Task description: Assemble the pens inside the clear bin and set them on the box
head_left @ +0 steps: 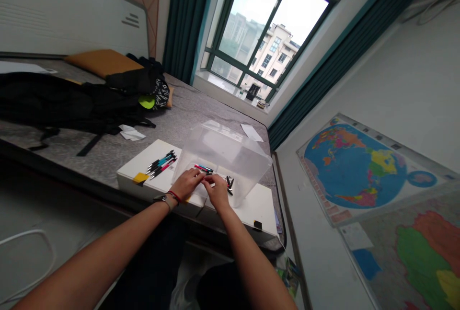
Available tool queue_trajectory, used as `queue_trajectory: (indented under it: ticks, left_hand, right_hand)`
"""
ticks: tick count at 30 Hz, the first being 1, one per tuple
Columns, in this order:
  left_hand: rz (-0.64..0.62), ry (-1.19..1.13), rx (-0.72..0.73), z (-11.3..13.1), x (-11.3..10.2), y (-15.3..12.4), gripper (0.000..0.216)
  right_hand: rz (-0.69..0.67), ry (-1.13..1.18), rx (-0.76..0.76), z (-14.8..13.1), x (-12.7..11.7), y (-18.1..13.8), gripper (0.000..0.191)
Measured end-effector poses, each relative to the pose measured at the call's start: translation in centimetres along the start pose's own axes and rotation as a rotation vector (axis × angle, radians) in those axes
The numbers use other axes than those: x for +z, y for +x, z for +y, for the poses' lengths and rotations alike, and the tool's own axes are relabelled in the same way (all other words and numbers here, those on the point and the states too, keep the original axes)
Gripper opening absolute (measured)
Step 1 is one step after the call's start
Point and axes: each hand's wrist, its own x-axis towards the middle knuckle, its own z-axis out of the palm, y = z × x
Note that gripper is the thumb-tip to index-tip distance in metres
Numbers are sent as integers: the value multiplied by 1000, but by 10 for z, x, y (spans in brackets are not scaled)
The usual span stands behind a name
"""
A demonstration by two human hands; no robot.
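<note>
My left hand [187,183] and my right hand [217,192] meet at the fingertips, both closed in a pinch at the mouth of a clear plastic box [233,149]. What they pinch is too small and too covered by the fingers to make out. Just behind the fingertips lie a few pens or pen parts [203,168], blue and red among them. Right of my right hand is a small heap of short black pieces [230,185]. To the left, a bunch of pens [161,164] in black, teal and pink lies on a white box [134,166].
The white boxes stand on a grey-covered bed [194,104]. Yellow tape [140,177] marks the near left corner. Behind lie crumpled paper [131,132], a white sheet [251,132] and a black bag [64,101]. A wall with a world map [355,166] rises on the right.
</note>
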Motion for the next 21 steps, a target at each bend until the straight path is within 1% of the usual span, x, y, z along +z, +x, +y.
queue_trajectory:
  ticks: [5,8,12,16,21]
  left_hand:
    - [3,33,-30,1,-2,1,26]
    - [45,47,-87,2,-3,2,26]
    - [112,52,-129,0,-2,0,29]
    - [135,44,-140,-6,3,-4,34]
    - [159,-13,-149,-11,10,-5,35]
  right_hand:
    - [45,63,44,4,6,1,18]
    - [18,50,72,12,10,2,15]
    - [-104,-66,76,22,8,14,14]
    - [-275,-209,-32,24,8,36,18]
    - [-392,-341,-139,20,24,60,27]
